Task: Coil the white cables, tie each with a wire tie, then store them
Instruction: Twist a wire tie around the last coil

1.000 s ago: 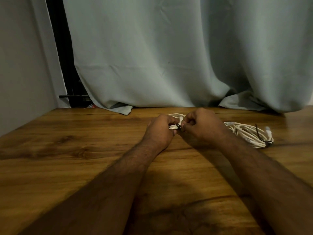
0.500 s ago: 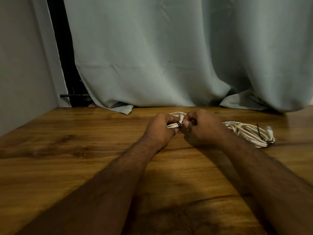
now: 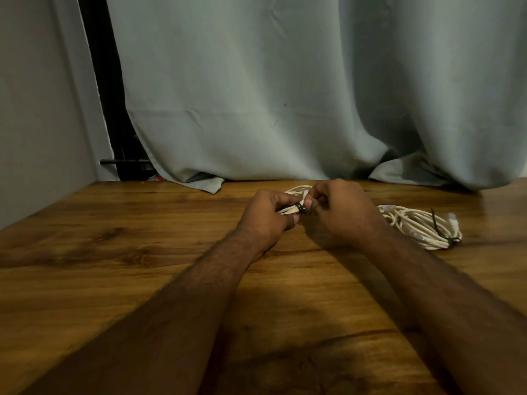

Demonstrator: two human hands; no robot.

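Note:
Both my hands meet over the middle of the wooden table [image 3: 114, 252]. My left hand [image 3: 265, 216] grips a bundled white cable coil [image 3: 296, 191], most of it hidden behind my fingers. A black wire tie [image 3: 301, 208] wraps around the bundle between my hands, and my right hand [image 3: 339, 212] pinches it with thumb and fingers. To the right lies a second white cable coil [image 3: 419, 226] flat on the table, bound by its own black tie [image 3: 450, 240].
A pale green curtain [image 3: 285, 95] hangs along the table's far edge, its hem resting on the wood. A grey wall [image 3: 34, 109] runs along the left side, with a dark gap beside the curtain.
My right hand's fingers have shifted on the black tie, which now shows more plainly as a wrapped band around the bundle. Both hands stay in nearly the same place.

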